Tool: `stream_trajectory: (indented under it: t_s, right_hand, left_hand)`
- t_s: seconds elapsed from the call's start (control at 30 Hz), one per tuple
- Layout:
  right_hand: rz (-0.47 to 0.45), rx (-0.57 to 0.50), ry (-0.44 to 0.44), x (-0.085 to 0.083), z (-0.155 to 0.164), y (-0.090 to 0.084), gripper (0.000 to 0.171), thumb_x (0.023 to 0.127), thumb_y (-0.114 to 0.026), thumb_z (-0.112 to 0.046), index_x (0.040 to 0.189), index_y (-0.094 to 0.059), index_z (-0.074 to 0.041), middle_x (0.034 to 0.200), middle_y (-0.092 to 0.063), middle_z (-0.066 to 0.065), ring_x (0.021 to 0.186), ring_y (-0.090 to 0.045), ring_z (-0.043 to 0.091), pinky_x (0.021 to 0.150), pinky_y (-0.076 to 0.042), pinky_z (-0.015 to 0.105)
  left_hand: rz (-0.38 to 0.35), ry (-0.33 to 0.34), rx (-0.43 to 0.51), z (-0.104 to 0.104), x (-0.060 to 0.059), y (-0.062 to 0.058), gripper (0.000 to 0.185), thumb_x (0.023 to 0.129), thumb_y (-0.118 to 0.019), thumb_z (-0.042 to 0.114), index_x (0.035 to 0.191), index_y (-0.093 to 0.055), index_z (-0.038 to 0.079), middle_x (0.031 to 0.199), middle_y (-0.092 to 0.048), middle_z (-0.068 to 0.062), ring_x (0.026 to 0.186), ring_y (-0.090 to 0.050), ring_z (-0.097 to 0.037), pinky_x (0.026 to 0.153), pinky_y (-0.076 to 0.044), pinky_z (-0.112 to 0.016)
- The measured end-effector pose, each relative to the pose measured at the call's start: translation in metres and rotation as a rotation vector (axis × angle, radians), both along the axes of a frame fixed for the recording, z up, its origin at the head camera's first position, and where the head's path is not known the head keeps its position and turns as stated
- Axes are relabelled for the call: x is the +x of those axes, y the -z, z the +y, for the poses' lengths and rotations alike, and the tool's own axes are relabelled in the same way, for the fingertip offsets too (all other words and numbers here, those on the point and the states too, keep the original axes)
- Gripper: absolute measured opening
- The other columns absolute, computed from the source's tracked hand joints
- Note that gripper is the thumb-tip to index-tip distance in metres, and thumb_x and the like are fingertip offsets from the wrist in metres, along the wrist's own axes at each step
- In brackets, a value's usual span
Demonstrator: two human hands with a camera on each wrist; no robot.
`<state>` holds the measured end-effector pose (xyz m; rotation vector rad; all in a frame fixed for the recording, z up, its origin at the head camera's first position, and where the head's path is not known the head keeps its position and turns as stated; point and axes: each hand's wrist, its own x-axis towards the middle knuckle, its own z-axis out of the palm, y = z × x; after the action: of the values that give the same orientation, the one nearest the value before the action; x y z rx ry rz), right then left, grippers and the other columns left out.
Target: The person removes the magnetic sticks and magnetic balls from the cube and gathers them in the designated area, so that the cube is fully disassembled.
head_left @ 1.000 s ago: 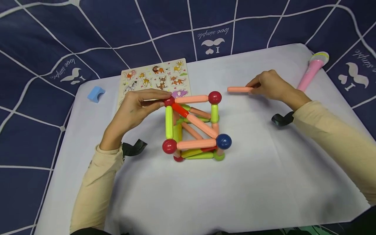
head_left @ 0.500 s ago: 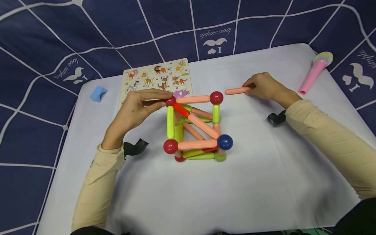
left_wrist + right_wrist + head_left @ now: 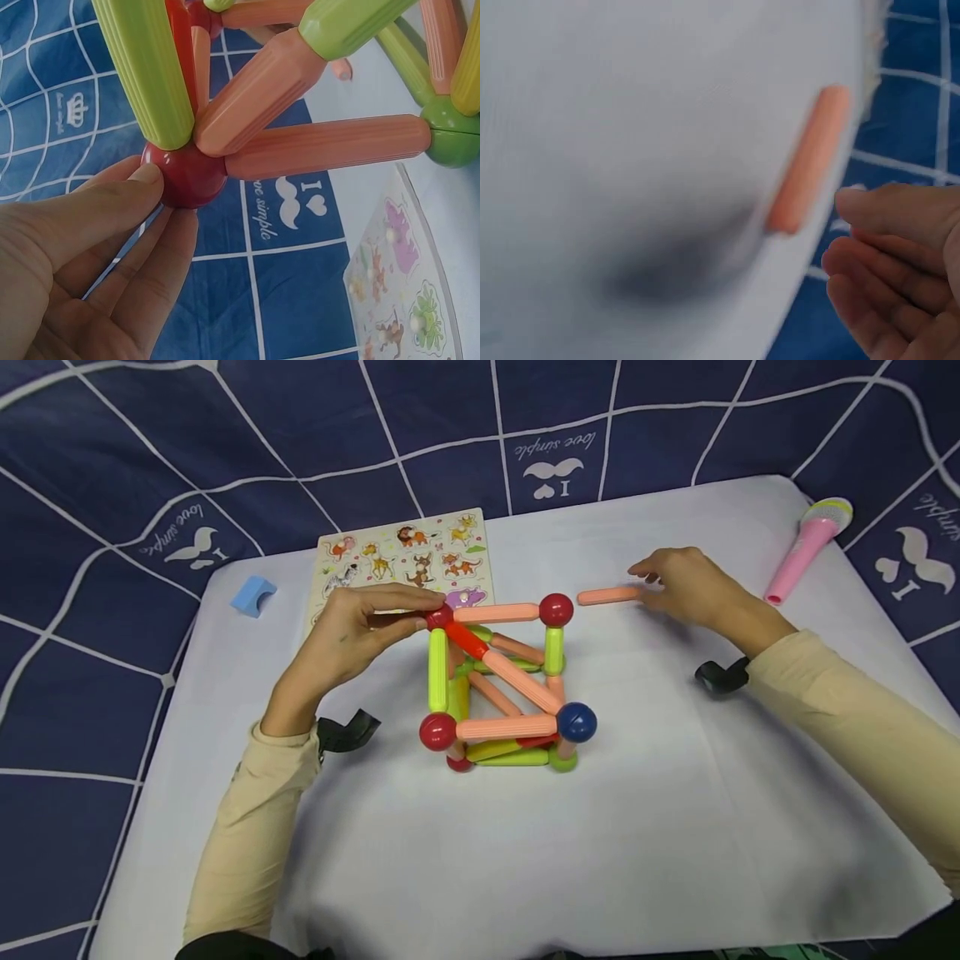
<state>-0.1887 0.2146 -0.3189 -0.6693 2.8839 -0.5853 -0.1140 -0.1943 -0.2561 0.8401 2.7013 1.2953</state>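
Near centre, a red ball (image 3: 441, 617) is pinched by the left hand (image 3: 341, 631), presumably for steadying; upper right, nothing is gripped by the right hand's (image 3: 688, 583) parted fingers.

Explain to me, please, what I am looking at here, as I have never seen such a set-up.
There is no machine: a person uses two bare hands. A camera worn on the head looks down over everything; the other two pictures come from a camera on each wrist. The left hand pinches a red ball at one corner of a ball-and-stick frame. The right hand holds nothing; the right wrist view shows it apart from a loose orange stick. Also on the white table are an animal picture board, a blue block and a pink toy microphone.
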Motion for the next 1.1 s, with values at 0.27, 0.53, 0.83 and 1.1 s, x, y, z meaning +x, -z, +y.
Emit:
stream_trajectory:
  t_s: [0.27, 0.53, 0.83, 1.1]
  right_hand:
    - [-0.059, -0.216, -0.088, 0.074, -0.030, -0.054, 0.027, 0.089, -0.073, -0.013, 0.117, -0.073, -0.011, 0.101, -0.073, 0.001, 0.089, -0.066, 0.016, 0.068, -0.051, 0.024]
    - [-0.303, -0.318, -0.175, 0.135, -0.056, -0.079, 0.034, 0.089, -0.073, -0.039, 0.118, -0.073, -0.020, 0.099, -0.071, -0.009, 0.089, -0.064, 0.006, 0.075, -0.055, 0.029]
    - [-0.338, -0.267, -0.070, 0.154, -0.079, -0.077, 0.051, 0.077, -0.080, -0.051, 0.108, -0.069, -0.012, 0.064, -0.058, -0.006, 0.060, -0.053, 0.012, 0.049, -0.042, 0.026]
    - [-0.346, -0.333, -0.004, 0.162, -0.088, -0.068, 0.024, 0.083, -0.080, -0.026, 0.098, -0.064, -0.017, 0.057, -0.054, -0.003, 0.050, -0.046, 0.014, 0.040, -0.033, 0.025]
  left_hand:
    - [-0.007, 0.003, 0.001, 0.000, -0.002, -0.001, 0.034, 0.088, -0.072, 0.001, 0.119, -0.073, 0.013, 0.117, -0.070, 0.002, 0.118, -0.058, -0.011, 0.085, -0.055, -0.028]
    - [-0.005, 0.002, -0.001, 0.000, -0.001, -0.001, 0.033, 0.088, -0.072, 0.002, 0.120, -0.073, 0.012, 0.117, -0.070, 0.001, 0.120, -0.058, -0.011, 0.086, -0.055, -0.028]
    - [-0.014, 0.005, 0.007, 0.000, -0.002, 0.001, 0.032, 0.088, -0.072, 0.003, 0.119, -0.073, 0.013, 0.117, -0.070, 0.002, 0.117, -0.059, -0.011, 0.085, -0.055, -0.027]
    - [-0.013, -0.004, -0.010, 0.000, -0.001, 0.000, 0.033, 0.088, -0.071, 0.002, 0.120, -0.072, 0.012, 0.118, -0.070, 0.002, 0.119, -0.058, -0.011, 0.086, -0.055, -0.028]
